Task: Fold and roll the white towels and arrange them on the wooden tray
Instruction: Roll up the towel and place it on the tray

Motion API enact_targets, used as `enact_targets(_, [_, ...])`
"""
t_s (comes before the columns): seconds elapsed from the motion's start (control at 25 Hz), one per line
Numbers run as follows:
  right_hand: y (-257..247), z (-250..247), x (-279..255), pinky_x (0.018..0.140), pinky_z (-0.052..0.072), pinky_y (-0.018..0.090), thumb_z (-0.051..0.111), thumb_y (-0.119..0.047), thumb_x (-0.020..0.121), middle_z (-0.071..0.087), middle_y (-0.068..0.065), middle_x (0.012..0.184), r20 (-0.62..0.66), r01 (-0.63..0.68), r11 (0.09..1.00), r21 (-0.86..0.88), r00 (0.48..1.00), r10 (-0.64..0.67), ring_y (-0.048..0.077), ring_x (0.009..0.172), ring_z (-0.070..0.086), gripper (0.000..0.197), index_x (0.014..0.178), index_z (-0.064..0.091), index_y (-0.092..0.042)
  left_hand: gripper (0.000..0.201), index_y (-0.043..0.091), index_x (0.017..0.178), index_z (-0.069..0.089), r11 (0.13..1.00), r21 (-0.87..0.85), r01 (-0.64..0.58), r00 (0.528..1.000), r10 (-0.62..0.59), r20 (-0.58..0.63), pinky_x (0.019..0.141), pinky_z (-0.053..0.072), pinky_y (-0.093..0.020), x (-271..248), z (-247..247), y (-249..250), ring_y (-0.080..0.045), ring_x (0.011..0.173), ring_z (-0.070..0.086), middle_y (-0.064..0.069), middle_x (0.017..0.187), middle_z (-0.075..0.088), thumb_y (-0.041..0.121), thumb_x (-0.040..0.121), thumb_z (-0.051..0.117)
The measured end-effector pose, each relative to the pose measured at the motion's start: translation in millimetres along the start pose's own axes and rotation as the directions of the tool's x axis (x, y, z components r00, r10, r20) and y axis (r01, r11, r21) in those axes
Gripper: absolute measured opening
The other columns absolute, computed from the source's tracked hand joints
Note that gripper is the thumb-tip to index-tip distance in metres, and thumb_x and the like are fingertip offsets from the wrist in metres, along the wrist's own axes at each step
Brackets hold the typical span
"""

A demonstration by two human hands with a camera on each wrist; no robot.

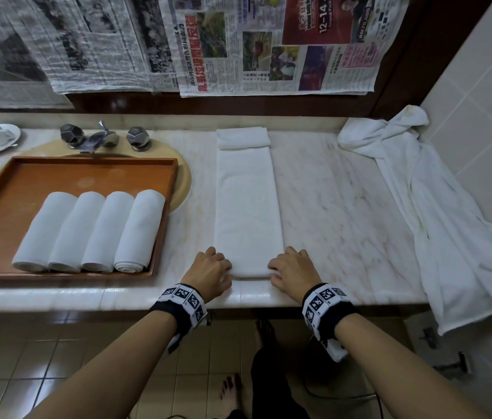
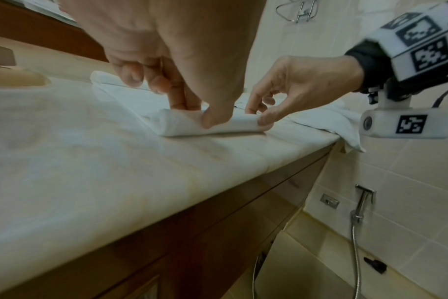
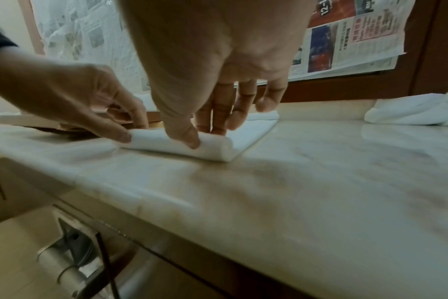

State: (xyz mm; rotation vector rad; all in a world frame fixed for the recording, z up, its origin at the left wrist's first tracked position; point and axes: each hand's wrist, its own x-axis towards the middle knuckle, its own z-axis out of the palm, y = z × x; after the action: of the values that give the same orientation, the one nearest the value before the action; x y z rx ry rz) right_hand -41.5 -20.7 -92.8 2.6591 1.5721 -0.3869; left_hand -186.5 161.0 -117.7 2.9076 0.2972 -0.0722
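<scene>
On the tabletop (image 1: 329,192) the job looks past halfway. The tray (image 1: 6,204), set over the sink, holds four rolls (image 1: 87,231) side by side along its near edge, with its far half bare. A loose towel (image 1: 438,207) lies crumpled at the right end, not yet folded. The strip (image 1: 247,207), folded long, lies between them with its near end just turned into a small roll; the left hand (image 1: 211,272) and right hand (image 1: 291,272) both pinch that roll, thumbs in front, fingers curled over. A small folded towel (image 1: 243,137) waits beyond.
</scene>
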Motion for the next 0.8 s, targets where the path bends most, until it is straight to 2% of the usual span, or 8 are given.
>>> enact_targets(0.12, [7.4,-4.0,0.9,0.091,0.037,0.038,0.045,-0.02,0.099,0.066,-0.001,0.109,0.059,0.004,0.993,0.116,0.998,-0.011,0.02,0.109,0.048,0.025,0.12,0.059,-0.021,0.023,0.014,0.111,0.065,0.995,-0.096,0.007,1.0,-0.004,0.031,0.079,0.042,-0.036,-0.6,-5.2,-4.6,-0.026,0.095,0.053,-0.003,0.099,0.068,0.026,0.094,0.056])
enact_targets(0.2, [7.5,-5.0,2.6,0.091,0.039,0.04,0.048,-0.015,0.099,0.064,-0.001,0.104,0.057,-0.028,0.988,0.152,0.998,0.019,0.02,0.107,0.049,0.021,0.116,0.056,-0.022,0.021,0.017,0.115,0.057,0.982,-0.181,0.052,0.998,-0.045,0.042,0.083,0.039,-0.034,1.5,-9.5,-4.7,-0.022,0.097,0.051,0.001,0.104,0.069,0.027,0.096,0.054])
enact_targets(0.36, [4.5,-6.4,9.5,0.085,0.041,0.038,0.05,-0.016,0.097,0.064,0.0,0.099,0.054,-0.071,0.987,0.143,0.996,0.064,0.019,0.106,0.048,0.017,0.108,0.06,-0.023,0.019,0.025,0.112,0.059,0.988,-0.08,0.131,0.99,-0.126,0.069,0.086,0.035,-0.033,6.2,-14.4,0.5,-0.019,0.1,0.052,0.006,0.104,0.069,0.033,0.097,0.051])
enact_targets(0.48, [4.5,-3.3,14.9,0.073,0.039,0.031,0.052,-0.015,0.096,0.064,-0.002,0.102,-0.008,-0.088,0.988,0.129,0.996,0.09,0.019,0.105,0.049,0.018,0.103,0.067,-0.022,0.02,0.028,0.109,0.064,0.984,-0.029,0.177,0.983,-0.175,0.054,0.087,0.037,-0.036,10.1,-16.3,4.0,-0.019,0.102,0.053,0.009,0.107,0.067,0.034,0.095,0.052])
enact_targets(0.56, [1.9,2.1,16.7,0.065,0.037,0.028,0.054,-0.009,0.093,0.062,-0.002,0.099,-0.087,-0.057,0.987,0.153,0.994,0.071,0.019,0.097,0.053,0.017,0.098,0.068,-0.017,0.018,0.024,0.105,0.07,0.985,-0.053,0.167,0.986,-0.167,0.01,0.084,0.04,-0.033,13.1,-16.1,5.5,-0.02,0.101,0.053,0.005,0.105,0.064,0.029,0.094,0.056])
enact_targets(0.68, [-6.4,12.5,14.7,0.06,0.041,0.032,0.056,0.003,0.084,0.06,0.004,0.088,-0.155,0.024,0.978,0.208,0.988,0.008,0.024,0.083,0.057,0.015,0.083,0.064,-0.01,0.017,0.014,0.099,0.071,0.977,-0.169,0.129,0.992,-0.13,0.004,0.078,0.046,-0.031,15.8,-11.3,10.4,-0.024,0.093,0.057,-0.004,0.099,0.063,0.014,0.093,0.055])
enact_targets(0.8, [-11.6,22.3,8.2,0.054,0.046,0.031,0.068,-0.007,0.075,0.059,0.003,0.08,-0.244,0.035,0.972,0.234,0.97,0.024,0.022,0.075,0.058,0.006,0.076,0.063,-0.01,0.019,0.009,0.094,0.072,0.973,-0.185,0.141,0.989,-0.145,-0.011,0.076,0.049,-0.035,13.8,-3.6,15.9,-0.027,0.087,0.06,-0.007,0.092,0.065,0.011,0.088,0.055])
